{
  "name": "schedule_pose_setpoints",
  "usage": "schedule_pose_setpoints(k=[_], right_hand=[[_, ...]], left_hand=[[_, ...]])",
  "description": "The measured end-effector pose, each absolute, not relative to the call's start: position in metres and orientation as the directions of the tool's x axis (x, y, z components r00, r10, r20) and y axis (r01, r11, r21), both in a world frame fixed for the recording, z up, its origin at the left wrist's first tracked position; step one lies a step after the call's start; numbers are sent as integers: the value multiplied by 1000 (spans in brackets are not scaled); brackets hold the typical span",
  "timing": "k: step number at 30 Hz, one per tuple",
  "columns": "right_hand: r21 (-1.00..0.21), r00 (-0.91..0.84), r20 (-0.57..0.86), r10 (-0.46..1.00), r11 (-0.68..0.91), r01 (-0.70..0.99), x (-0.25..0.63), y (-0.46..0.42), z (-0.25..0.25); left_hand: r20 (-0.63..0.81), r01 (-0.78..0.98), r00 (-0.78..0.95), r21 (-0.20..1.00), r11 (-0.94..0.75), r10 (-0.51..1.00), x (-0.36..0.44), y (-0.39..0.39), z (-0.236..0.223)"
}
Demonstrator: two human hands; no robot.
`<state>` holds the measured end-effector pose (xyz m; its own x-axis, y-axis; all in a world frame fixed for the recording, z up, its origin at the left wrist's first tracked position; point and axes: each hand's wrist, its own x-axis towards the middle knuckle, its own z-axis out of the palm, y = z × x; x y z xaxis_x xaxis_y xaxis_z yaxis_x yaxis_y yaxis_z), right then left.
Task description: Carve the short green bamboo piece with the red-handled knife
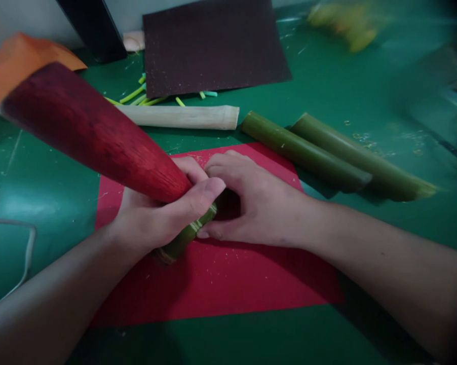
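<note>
My left hand (163, 213) is closed round the lower end of a red-coloured stick (99, 142), thick and rough-surfaced, which tilts up to the left. Beneath that hand lies a green bamboo piece (179, 241) with pale bands or scored lines across it. My right hand (247, 197) curves over the bamboo piece from the right, thumb and fingers gripping its sides. Both hands meet over a red sheet (228, 284) sprinkled with small pale shavings. Where the red stick ends and how it meets the bamboo is hidden by my left fingers.
Two cut green bamboo lengths, one nearer (304, 152) and one farther (361, 152), lie right. Behind are a pale bamboo stick (190, 117), green strips (133, 95), a dark sheet (213, 48), orange paper (34, 56) and a blurred yellow thing (344, 23) on the green tabletop (228, 339).
</note>
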<state>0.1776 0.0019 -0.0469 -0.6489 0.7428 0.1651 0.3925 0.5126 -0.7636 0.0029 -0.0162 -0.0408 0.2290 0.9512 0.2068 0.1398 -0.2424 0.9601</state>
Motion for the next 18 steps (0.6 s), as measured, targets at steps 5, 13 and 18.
schedule_pose_setpoints(k=[5, 13, 18], right_hand=[[-767, -656, 179, 733, 521, 374, 178, 2, -48], [-778, -635, 116, 764, 467, 420, 176, 1, -47], [-770, -645, 92, 759, 465, 438, 176, 2, -45]], left_hand=[[221, 205, 212, 942, -264, 952, 4, -15, -40], [208, 171, 231, 953, -250, 950, 2, -16, -42], [208, 171, 282, 950, -262, 937, -3, -17, -40]])
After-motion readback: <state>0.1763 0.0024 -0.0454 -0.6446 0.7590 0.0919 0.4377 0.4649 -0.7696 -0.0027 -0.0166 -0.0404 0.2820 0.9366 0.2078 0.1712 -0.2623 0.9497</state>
